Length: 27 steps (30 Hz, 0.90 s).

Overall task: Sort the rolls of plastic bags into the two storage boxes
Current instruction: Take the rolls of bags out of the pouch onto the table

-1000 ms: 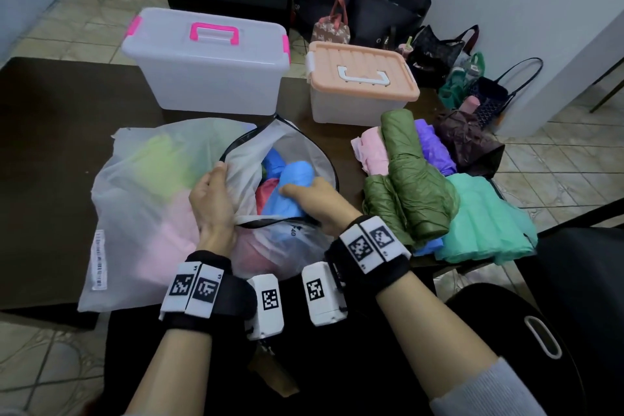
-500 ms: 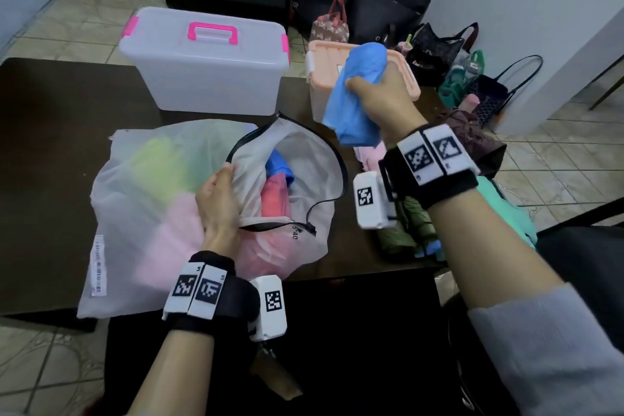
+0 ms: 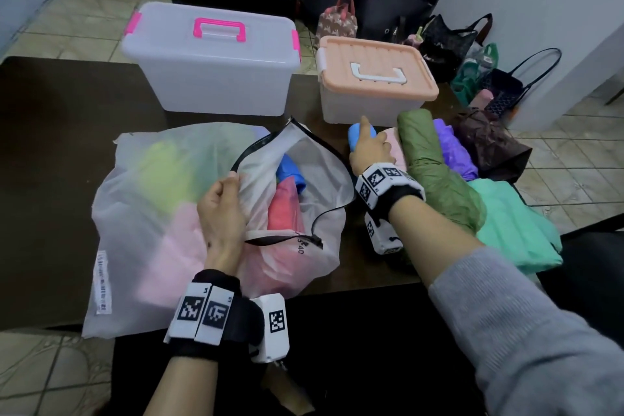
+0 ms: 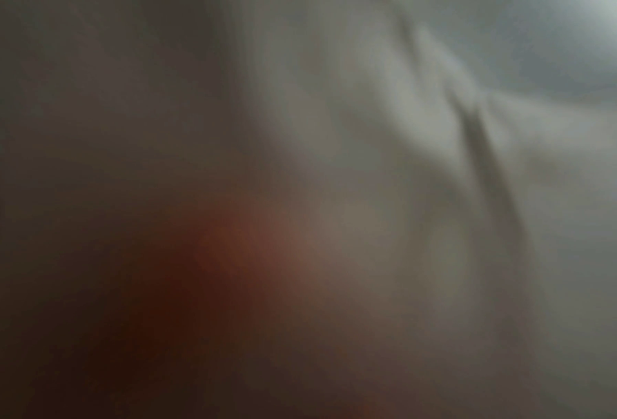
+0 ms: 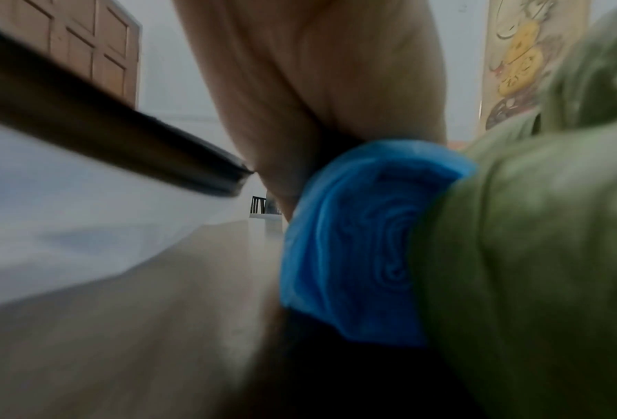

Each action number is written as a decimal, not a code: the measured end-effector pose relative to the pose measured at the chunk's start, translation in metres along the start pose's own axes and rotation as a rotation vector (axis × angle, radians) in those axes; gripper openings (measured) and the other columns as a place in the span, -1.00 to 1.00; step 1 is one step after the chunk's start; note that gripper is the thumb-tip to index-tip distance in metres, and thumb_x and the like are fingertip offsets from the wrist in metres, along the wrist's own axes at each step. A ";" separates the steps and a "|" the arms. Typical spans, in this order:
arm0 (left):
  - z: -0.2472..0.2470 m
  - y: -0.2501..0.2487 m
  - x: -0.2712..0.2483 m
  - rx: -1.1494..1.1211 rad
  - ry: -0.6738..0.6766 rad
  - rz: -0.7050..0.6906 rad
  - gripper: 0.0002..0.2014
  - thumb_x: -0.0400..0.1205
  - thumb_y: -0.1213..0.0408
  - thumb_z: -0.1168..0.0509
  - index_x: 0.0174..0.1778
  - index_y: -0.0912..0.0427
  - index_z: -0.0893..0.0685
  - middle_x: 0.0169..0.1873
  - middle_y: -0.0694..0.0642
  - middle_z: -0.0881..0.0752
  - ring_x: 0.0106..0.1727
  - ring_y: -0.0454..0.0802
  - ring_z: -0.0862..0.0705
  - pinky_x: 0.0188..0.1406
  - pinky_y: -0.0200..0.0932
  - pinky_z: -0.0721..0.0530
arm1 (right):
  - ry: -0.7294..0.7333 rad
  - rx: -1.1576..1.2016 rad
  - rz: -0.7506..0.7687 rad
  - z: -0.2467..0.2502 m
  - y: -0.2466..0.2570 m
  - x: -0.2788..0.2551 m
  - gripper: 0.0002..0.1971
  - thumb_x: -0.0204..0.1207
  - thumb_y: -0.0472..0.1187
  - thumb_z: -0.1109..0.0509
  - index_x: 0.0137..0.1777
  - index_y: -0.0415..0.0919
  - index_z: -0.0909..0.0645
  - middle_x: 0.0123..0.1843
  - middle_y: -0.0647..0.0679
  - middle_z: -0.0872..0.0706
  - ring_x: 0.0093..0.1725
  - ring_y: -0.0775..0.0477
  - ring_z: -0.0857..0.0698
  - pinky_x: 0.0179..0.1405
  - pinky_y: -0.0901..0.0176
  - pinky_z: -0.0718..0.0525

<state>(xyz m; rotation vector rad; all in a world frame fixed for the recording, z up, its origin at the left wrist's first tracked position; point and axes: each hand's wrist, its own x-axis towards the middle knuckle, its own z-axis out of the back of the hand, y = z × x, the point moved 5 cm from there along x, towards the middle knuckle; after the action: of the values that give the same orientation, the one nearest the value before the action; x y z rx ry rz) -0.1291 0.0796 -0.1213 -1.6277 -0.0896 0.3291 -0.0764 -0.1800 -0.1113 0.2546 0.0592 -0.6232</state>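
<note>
With the right hand (image 3: 370,149) gripping the blue roll (image 3: 358,136) on the worktop (image 3: 60,152) beside the green roll (image 3: 429,159), left hand (image 3: 221,209) pinching the mesh bag (image 3: 297,159) open, both boxes' shut lids could block sorting.

The head view is dim and soft, lit evenly and coolly with no hard shadows; the dark brown desk (image 3: 67,152) swallows detail, and straight lines bow toward the edges. The left wrist view is a dark, featureless smear of grey and reddish brown. The right wrist view is motion-blurred, with the rolled blue plastic bag (image 5: 364,241) clearest.
</note>
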 end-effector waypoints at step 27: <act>0.000 -0.005 -0.001 0.011 -0.057 -0.040 -0.57 0.71 0.18 -0.17 -0.50 0.06 -0.27 -0.51 -0.02 -0.25 -0.45 -0.13 -0.22 -0.48 -0.23 -0.23 | 0.569 0.548 0.204 -0.026 0.080 -0.065 -0.73 0.54 -0.15 -0.35 -0.35 -0.23 -0.47 -0.40 -0.10 -0.48 -0.42 0.01 -0.47 -0.43 0.23 -0.44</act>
<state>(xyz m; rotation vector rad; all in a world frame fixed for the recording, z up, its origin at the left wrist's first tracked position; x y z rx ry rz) -0.1295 0.0793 -0.1159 -1.6034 -0.1629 0.3452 -0.0816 -0.0740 -0.1109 0.9534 0.4077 -0.3367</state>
